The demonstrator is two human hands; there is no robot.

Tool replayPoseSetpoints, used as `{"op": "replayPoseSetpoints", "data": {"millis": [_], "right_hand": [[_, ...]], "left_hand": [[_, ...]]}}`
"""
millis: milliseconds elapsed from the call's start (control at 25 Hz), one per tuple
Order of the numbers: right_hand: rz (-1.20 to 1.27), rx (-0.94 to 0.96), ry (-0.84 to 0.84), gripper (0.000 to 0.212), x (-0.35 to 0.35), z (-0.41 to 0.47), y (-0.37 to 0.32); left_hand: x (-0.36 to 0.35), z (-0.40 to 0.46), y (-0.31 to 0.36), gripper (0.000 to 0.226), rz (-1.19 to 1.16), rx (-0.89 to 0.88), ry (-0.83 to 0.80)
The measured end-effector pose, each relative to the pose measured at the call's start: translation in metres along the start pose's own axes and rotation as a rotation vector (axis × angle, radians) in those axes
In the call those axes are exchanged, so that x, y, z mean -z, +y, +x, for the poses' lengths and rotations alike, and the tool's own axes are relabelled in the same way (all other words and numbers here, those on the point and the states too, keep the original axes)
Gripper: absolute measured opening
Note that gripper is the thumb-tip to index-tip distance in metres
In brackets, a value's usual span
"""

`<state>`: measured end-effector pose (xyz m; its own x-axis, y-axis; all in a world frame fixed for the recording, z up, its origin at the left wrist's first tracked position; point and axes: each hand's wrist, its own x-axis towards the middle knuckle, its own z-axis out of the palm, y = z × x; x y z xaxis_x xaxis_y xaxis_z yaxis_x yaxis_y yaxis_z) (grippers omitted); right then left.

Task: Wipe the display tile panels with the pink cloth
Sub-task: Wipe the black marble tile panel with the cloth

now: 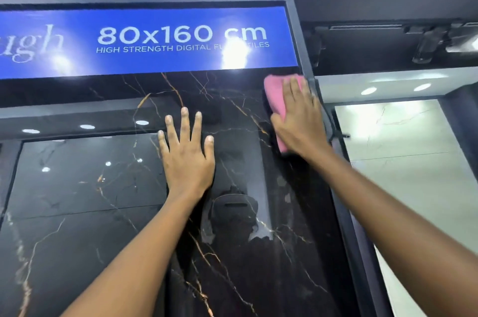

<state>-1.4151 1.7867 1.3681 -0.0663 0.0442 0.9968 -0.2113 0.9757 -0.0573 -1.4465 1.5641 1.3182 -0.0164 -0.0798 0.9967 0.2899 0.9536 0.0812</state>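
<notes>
A glossy black marble-look tile panel (232, 114) with gold veins fills a dark-framed display under a blue sign (155, 42) reading "80x160 cm". The left hand (187, 158) lies flat on the panel, fingers straight and spread. The right hand (301, 122), fingers extended, presses the pink cloth (275, 94) against the panel's upper right corner, beside the frame.

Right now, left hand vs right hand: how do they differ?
The left hand lies bare on the black tile panel with fingers spread and straight; the right hand presses the pink cloth against it. The left hand sits nearer the panel's middle and lower; the right hand is higher, at the top right corner just under the blue sign. Both lie flat, palm to the panel.
</notes>
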Motion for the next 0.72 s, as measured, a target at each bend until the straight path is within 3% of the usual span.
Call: {"op": "replayPoseSetpoints", "data": {"millis": [80, 160, 240, 280, 400, 440, 520, 600, 720], "right_hand": [[0.067, 0.181, 0.023, 0.082, -0.006, -0.101, -0.001], [0.022, 0.595, -0.114, 0.082, -0.008, -0.167, 0.01], [-0.036, 0.881, -0.157, 0.078, -0.005, -0.141, 0.03], [-0.028, 0.835, -0.11, 0.077, -0.002, -0.105, 0.03], [0.046, 0.317, -0.058, 0.074, 0.011, 0.008, 0.012], [0.062, 0.269, -0.067, 0.073, 0.011, 0.018, 0.004], [0.067, 0.487, -0.044, 0.072, 0.0, -0.008, -0.002], [0.067, 0.773, -0.107, 0.069, -0.01, -0.088, 0.0], [-0.007, 1.228, -0.421, 0.074, -0.001, -0.192, 0.007]], "left_hand": [[-0.001, -0.001, 0.001, 0.058, 0.014, -0.006, -0.005], [0.0, -0.002, 0.0, 0.058, 0.019, 0.002, -0.001], [0.001, -0.004, 0.001, 0.055, 0.026, -0.005, -0.004], [0.001, -0.004, 0.002, 0.055, 0.028, -0.006, -0.001], [0.004, -0.003, 0.001, 0.055, -0.003, 0.008, -0.001], [0.006, -0.002, 0.001, 0.057, -0.034, 0.002, -0.006], [0.011, 0.003, -0.001, 0.06, -0.151, -0.019, -0.022], [0.016, -0.003, -0.005, 0.059, -0.246, -0.025, -0.051], [0.02, -0.059, -0.014, 0.058, -0.163, -0.045, -0.089]]}}
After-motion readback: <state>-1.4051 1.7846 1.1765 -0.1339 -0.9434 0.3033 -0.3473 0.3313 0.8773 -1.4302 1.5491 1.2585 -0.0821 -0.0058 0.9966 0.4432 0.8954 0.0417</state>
